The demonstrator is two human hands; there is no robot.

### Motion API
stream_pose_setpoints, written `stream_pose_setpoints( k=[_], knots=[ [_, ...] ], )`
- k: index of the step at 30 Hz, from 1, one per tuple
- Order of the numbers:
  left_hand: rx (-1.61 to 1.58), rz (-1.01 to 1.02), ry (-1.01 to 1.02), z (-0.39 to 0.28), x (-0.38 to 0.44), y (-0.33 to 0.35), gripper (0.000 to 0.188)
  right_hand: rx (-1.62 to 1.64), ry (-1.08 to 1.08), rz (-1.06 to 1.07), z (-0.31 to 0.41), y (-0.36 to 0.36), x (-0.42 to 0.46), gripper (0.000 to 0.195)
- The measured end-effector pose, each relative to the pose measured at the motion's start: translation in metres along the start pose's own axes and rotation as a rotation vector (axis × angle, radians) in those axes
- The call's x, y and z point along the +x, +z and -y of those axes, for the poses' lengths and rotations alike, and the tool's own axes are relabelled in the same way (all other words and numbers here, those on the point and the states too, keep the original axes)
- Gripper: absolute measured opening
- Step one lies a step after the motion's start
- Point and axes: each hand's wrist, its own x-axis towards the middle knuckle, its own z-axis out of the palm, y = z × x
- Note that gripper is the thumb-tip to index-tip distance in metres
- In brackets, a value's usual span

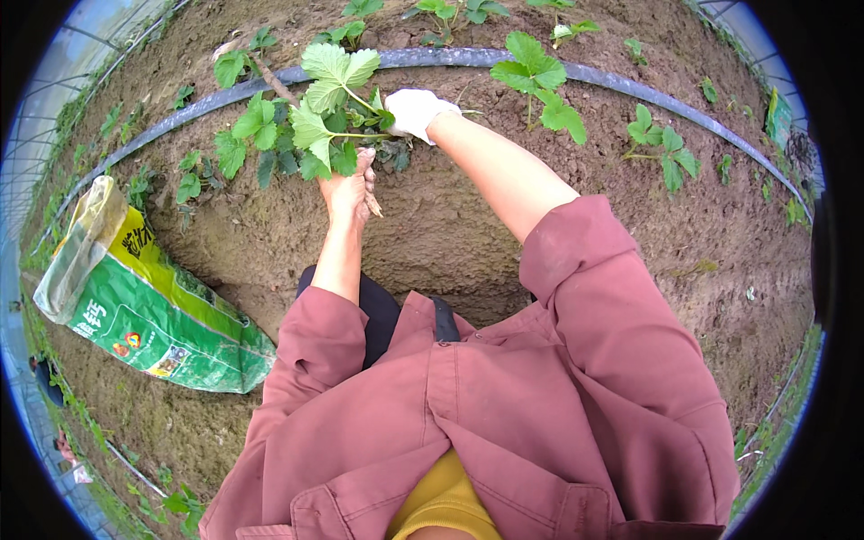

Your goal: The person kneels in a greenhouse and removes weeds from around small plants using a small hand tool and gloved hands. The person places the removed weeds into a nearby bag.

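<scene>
My left hand [354,185] is bare and soiled, at the near edge of a leafy strawberry plant [327,125]. Its fingers curl beneath the leaves, and a thin wooden handle or stick [273,81] slants up and left from behind the foliage above it. What the palm holds is hidden. My right hand [415,115], in a white glove, reaches in at the plant's right side, low by the stems; its fingertips are turned away and partly hidden. Dark, wilted-looking leaves [395,154] lie on the soil just below the glove.
A grey irrigation hose [466,57] curves across the raised soil bed beyond both hands. More strawberry plants [533,74] grow along it. At the left, a green and yellow printed sack [169,317] leans on the soil. People are partly visible at the far left edge.
</scene>
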Motion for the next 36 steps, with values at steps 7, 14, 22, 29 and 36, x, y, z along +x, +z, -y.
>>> stream_pose_setpoints(
  k=[7, 14, 22, 29, 36],
  knots=[
    [0.004, 0.017, 0.015, 0.001, 0.003, 0.001, 0.012, 0.158, 0.017, -0.176, -0.019, 0.022, 0.001, 0.028],
    [-0.033, 0.027, 0.06, 0.001, 0.004, 0.002, 0.011, 0.204, -0.087, -0.32, -0.036, 0.042, 0.009, 0.022],
    [-0.026, 0.039, 0.072, -0.001, 0.002, 0.003, 0.012, 0.178, -0.143, -0.382, -0.046, 0.055, 0.02, 0.021],
    [-0.008, 0.038, 0.11, -0.006, 0.001, 0.004, 0.015, 0.226, -0.106, -0.418, -0.043, 0.05, 0.01, 0.023],
    [-0.06, 0.081, 0.113, -0.003, 0.005, 0.0, 0.019, 0.213, -0.15, -0.472, -0.04, 0.047, 0.005, 0.024]
  ],
)
